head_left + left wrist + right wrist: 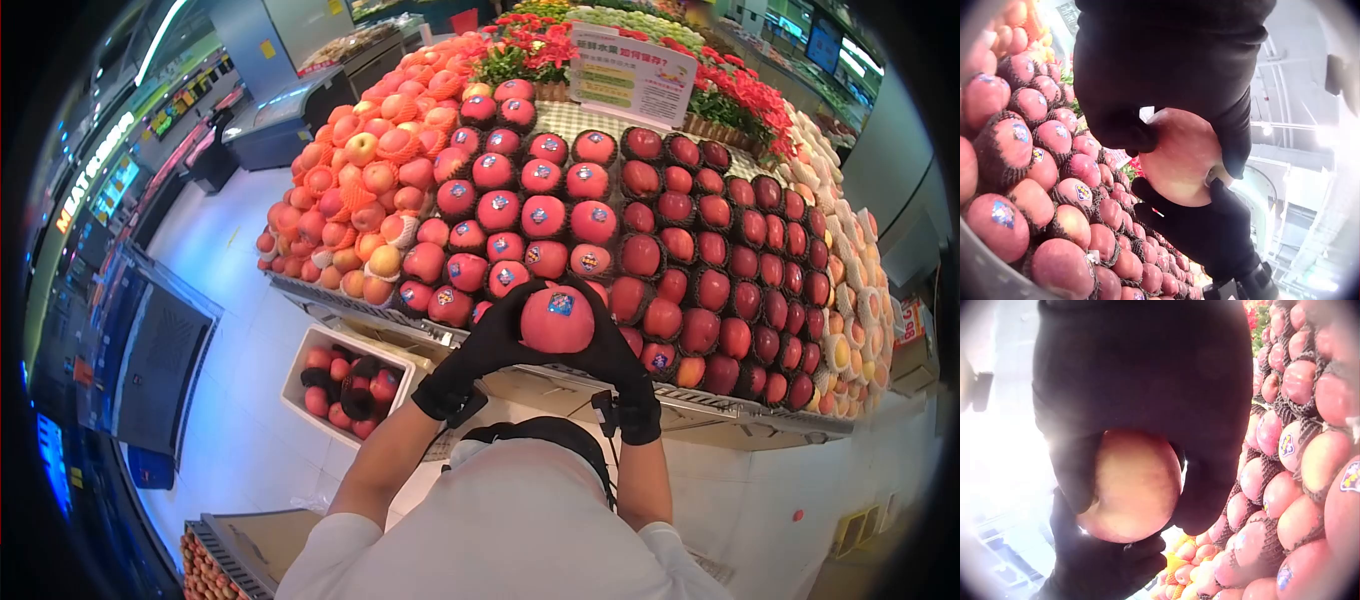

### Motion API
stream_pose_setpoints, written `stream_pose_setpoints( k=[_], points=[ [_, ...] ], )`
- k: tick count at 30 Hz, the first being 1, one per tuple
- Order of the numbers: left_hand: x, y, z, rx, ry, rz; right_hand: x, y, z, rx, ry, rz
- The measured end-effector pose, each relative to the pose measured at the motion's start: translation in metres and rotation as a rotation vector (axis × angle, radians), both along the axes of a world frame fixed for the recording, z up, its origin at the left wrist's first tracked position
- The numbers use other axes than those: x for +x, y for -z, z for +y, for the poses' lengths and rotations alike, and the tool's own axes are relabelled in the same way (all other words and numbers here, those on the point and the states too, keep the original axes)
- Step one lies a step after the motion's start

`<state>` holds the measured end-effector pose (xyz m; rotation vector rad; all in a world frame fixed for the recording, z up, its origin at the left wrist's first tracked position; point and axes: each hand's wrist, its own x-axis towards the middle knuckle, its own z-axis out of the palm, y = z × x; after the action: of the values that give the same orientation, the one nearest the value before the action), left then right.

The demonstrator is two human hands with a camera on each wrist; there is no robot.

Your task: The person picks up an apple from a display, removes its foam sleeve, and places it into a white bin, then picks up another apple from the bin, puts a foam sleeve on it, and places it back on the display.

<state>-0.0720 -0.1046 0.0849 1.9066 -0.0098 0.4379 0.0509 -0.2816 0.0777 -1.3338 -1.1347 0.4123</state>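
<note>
A large pink-red apple (557,322) with a blue sticker on top is held between both black-gloved hands, over the front edge of the apple display. The left hand (487,345) curls round its left side and the right hand (618,362) round its right side. In the left wrist view the apple (1180,156) shows its stem hollow, with the left hand (1169,69) above and the right hand (1200,231) below. The right wrist view has the apple (1138,485) between the fingers of the right hand (1141,381), with the left hand (1100,562) beneath.
Rows of stickered apples in dark nets (541,215) fill the sloping stand, with darker red apples (714,250) to the right and apples in pink nets (380,178) to the left. A white crate (299,392) of apples stands on the floor. A sign (632,75) rises behind.
</note>
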Motion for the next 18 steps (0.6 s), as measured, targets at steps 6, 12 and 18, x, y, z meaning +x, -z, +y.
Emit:
stream_pose_setpoints(
  k=[6, 12, 18],
  points=[
    [-0.023, 0.018, 0.005, -0.255, -0.021, 0.128, -0.004, 0.025, 0.027, -0.206, -0.028, -0.011],
    [-0.055, 0.069, 0.02, -0.454, -0.127, 0.118, -0.009, 0.055, 0.062, -0.256, -0.18, 0.144],
    [-0.122, 0.108, 0.06, -0.497, -0.443, 0.344, -0.016, 0.082, 0.093, -0.239, -0.135, 0.265]
  ],
)
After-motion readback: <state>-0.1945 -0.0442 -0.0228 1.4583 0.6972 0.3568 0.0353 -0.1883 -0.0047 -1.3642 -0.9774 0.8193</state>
